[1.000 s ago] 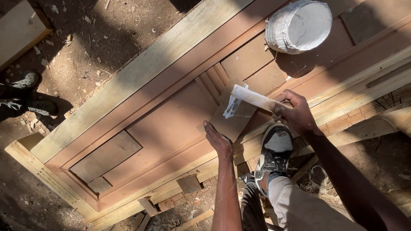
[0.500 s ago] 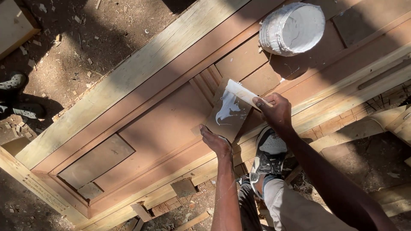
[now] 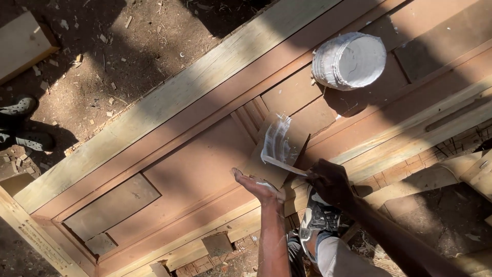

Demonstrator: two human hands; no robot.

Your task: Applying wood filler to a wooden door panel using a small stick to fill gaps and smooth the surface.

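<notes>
While the right hand (image 3: pixel 332 180) keeps its fingers (image 3: pixel 313 173) curled tight on the near end of a thin putty blade (image 3: pixel 285 165), the blade runs up and to the left across the small brown board (image 3: pixel 277 149), white filler smeared above it. Just beside it, the left hand (image 3: pixel 256 185) lies open and flat under that board's lower edge, on the brown panelled door (image 3: pixel 195 169); the filler bucket (image 3: pixel 349 60) stands well apart, up and to the right.

Around my left hand (image 3: pixel 256 187) and right hand (image 3: pixel 328 179) the door panel (image 3: pixel 200 164) lies flat and open toward the left, with room to slide across. Up and to the right the white bucket (image 3: pixel 349 60) stands in the way. My shoe (image 3: pixel 318 218) crowds the near edge below my right hand.
</notes>
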